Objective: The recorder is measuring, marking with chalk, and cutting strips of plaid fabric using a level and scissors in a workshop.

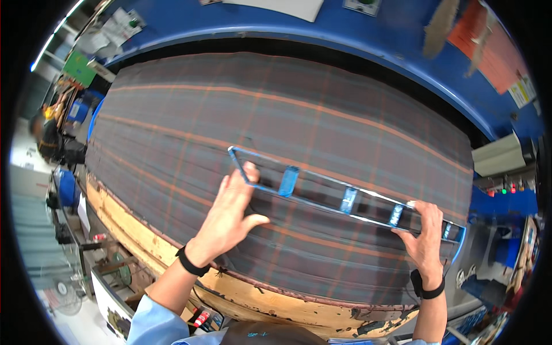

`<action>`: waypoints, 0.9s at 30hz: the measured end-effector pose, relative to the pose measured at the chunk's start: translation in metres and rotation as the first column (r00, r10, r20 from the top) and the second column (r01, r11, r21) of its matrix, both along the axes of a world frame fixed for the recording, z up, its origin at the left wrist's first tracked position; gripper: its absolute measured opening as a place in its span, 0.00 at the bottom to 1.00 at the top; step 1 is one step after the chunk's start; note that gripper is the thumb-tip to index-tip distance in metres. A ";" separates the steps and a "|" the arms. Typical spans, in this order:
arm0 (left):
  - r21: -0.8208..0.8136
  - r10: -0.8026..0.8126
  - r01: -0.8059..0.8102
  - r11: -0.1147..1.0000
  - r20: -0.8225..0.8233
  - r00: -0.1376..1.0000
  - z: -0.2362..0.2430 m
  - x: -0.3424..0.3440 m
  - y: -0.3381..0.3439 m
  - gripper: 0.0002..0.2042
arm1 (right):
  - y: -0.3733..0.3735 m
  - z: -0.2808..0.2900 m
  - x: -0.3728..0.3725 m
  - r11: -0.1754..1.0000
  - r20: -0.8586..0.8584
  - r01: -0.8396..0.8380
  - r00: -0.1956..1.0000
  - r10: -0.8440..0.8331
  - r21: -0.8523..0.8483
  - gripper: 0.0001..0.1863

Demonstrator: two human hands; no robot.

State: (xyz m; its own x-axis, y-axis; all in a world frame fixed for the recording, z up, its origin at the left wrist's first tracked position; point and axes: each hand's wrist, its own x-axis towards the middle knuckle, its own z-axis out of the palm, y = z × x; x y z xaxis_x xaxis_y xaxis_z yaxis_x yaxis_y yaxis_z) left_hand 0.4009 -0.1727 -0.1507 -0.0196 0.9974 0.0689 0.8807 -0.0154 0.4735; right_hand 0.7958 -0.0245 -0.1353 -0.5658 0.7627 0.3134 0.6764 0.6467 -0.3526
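Your right hand (pixel 426 237) pinches the blue-banded frame (pixel 348 200); your left hand (pixel 225 216) spreads at its end. You're likely aligning it; next, steady it.

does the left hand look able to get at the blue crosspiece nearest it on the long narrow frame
Probably yes: the left hand is open at the left end of the frame, and nothing visible seems to stand between it and that blue crosspiece.

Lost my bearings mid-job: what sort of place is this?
Probably a textile or garment workshop: dark plaid fabric covers a broad wood-edged table, the right hand grips a long, narrow frame over it, and a big blue structure stands beyond.
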 end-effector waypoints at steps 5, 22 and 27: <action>-0.123 -0.036 0.003 0.992 -0.269 0.963 -0.005 0.006 -0.005 0.42 | 0.002 0.020 0.014 0.994 0.053 0.077 0.995 -0.081 0.081 0.38; 0.029 0.099 -0.119 0.993 0.377 0.921 -0.018 -0.035 0.042 0.32 | 0.040 -0.016 -0.012 0.990 0.080 0.105 0.992 -0.097 -0.098 0.35; -0.012 0.085 -0.086 0.996 0.336 0.938 -0.019 -0.038 0.043 0.33 | 0.043 -0.018 -0.014 0.994 0.101 0.080 0.992 -0.072 -0.073 0.35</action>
State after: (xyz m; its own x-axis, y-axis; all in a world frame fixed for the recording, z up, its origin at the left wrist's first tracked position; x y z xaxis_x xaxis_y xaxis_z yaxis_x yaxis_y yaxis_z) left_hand 0.3630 -0.1299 -0.1696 -0.1275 0.9908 0.0461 0.6687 0.0516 0.7417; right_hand 0.7814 0.0188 -0.1531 -0.5304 0.8242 0.1984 0.7561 0.5658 -0.3290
